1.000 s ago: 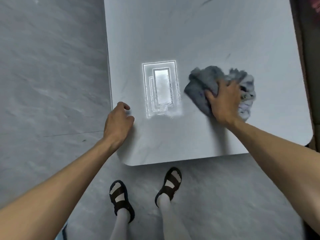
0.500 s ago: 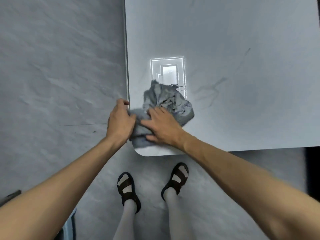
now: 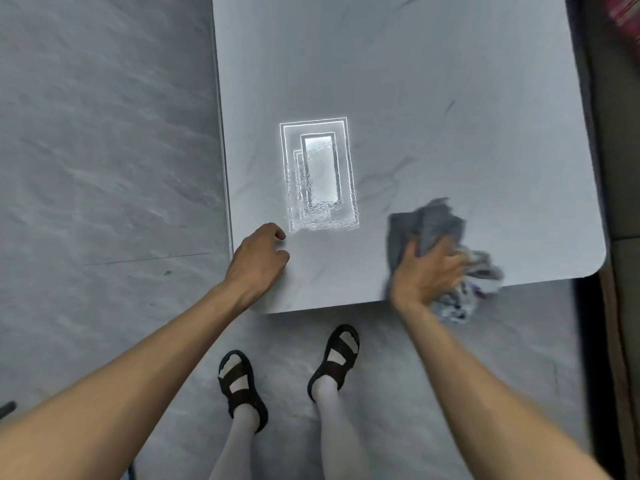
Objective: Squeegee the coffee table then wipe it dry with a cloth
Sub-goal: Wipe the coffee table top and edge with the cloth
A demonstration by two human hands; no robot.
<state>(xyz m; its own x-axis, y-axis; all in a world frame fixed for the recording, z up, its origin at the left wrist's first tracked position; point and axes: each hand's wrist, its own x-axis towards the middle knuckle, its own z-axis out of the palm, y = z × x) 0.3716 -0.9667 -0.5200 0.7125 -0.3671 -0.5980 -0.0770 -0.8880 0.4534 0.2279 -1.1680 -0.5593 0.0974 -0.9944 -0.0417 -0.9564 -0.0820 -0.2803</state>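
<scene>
Right hand (image 3: 424, 271), blurred, presses spread fingers on crumpled grey cloth (image 3: 429, 220) at table's (image 3: 450, 81) near right edge; cloth overhangs it. Left hand (image 3: 258, 263) rests near left corner, loosely curled, holding nothing.

Left grip (image 3: 259, 259) loosely curled, right grip (image 3: 426, 276) spread, palm down
</scene>
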